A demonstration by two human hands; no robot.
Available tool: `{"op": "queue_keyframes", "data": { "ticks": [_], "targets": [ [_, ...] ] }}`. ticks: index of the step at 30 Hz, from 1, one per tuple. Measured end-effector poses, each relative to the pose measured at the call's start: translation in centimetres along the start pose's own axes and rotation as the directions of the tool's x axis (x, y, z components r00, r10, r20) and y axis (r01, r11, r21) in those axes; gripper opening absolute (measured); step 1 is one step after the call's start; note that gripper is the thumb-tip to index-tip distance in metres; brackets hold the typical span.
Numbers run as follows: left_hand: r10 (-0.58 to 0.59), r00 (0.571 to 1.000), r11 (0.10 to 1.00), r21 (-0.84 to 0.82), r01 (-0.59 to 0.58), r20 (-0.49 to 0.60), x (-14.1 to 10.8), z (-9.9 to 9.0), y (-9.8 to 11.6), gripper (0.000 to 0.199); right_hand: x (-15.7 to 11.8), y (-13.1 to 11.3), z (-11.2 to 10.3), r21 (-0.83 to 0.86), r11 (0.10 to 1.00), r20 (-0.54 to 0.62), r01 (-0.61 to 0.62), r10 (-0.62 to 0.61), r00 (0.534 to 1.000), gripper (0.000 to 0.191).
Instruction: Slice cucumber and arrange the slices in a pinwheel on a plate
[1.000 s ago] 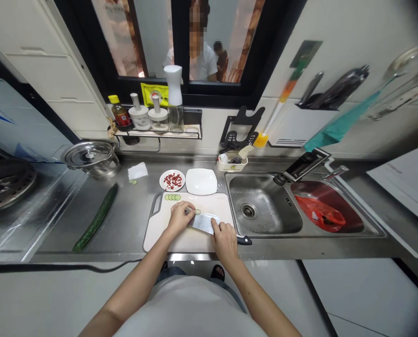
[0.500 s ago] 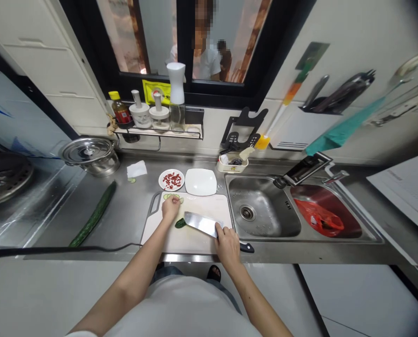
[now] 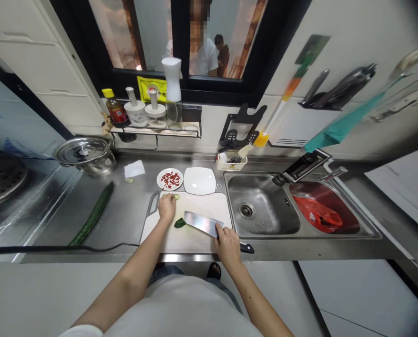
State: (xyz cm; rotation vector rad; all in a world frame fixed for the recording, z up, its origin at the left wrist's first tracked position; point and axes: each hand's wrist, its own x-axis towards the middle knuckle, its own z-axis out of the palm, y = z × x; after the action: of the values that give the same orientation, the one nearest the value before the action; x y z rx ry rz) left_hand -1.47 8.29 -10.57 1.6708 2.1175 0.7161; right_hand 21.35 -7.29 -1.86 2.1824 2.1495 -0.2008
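My right hand (image 3: 229, 243) is wrapped round a cleaver (image 3: 202, 223) where blade and handle meet. Its black handle end sticks out to the right, and the blade lies low over the white cutting board (image 3: 201, 243). Touching the blade's left tip, or just beside it, is a short cut piece of cucumber (image 3: 179, 223) with dark green skin. My left hand (image 3: 166, 207) is at the board's upper left corner, fingers pinched together at some pale cucumber slices (image 3: 176, 196). The hand partly hides these slices.
Behind the board stand a plate of chopped red pieces (image 3: 170, 179) and a white square plate (image 3: 199, 180). A whole cucumber (image 3: 92, 215) and a lidded steel pot (image 3: 87, 157) are to the left. The double sink (image 3: 265, 210) with its faucet (image 3: 300, 168) adjoins the board's right.
My left hand has shifted slightly left and away from me, bringing the slice at its fingertips closer to the others. The right hand and cleaver stay nearly still; the view has tilted a little.
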Motion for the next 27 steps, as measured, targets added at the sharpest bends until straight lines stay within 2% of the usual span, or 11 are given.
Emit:
{"op": "queue_keyframes", "data": {
  "ticks": [9, 16, 20, 27],
  "targets": [
    [0.070, 0.998, 0.998, -0.004, -0.070, 0.004, -0.3, 0.1, -0.4, 0.025, 0.2, -0.2, 0.0, 0.015, 1.000, 0.003, -0.004, 0.004, 1.000, 0.047],
    [0.039, 0.996, 0.997, -0.070, -0.044, -0.079, -1.2, -0.7, -1.0, 0.025, 0.1, 0.0, 0.1, 0.131, 0.991, 0.008, -0.042, 0.041, 0.999, 0.045],
    [0.028, 0.991, 0.992, -0.116, -0.043, -0.132, -2.6, -1.3, -1.9, 0.026, 0.2, -0.1, -0.2, 0.232, 0.970, 0.030, -0.075, 0.070, 0.997, 0.043],
    [0.110, 0.986, 0.970, -0.201, -0.134, -0.126, -6.2, -2.1, -2.9, 0.025, 0.6, -0.9, -0.4, 0.366, 0.920, 0.074, -0.136, 0.117, 0.990, 0.041]
  ]
}}
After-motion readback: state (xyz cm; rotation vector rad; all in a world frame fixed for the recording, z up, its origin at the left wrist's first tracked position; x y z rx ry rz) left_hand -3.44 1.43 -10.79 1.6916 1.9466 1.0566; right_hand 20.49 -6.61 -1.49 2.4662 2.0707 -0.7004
